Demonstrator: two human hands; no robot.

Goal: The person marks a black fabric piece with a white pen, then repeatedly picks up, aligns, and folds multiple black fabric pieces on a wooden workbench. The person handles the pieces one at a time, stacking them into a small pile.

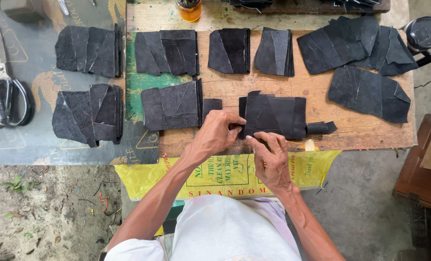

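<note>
A stack of cut black leather pieces (273, 115) lies near the front edge of a worn wooden table (360, 135), its long axis running left to right across the view, directly ahead of the person's two bare hands. The left hand (218, 133) comes in from the left with its fingers curled over the stack's left end, pinching the edge there; the right hand (271, 154) sits just below the stack's lower left corner, fingers drawn together and touching the leather, though whether it grips a separate piece cannot be told. Both hands are at the stack's left end, the left one slightly farther up it. A narrow black strap tab (321, 127) juts from the stack's right end, well away from either hand. Just to the left, a small dark leather rectangle (212, 104) and a second flat pile of black leather panels (172, 105) lie close beside the left hand. More black leather piles (229, 50) are laid out in rows farther back and to the right. On the left, a printed grey-green mat (36, 140) carries further piles and a pair of large black-handled scissors (5, 92). A yellow printed plastic sack (215, 176) hangs over the table's front edge. An orange-filled glass jar (190, 9) stands at the back, and a round black tin (424, 33) at the far right corner. Bare concrete ground (360, 203) surrounds the table, with a brown wooden cabinet (425, 164) at the right.
</note>
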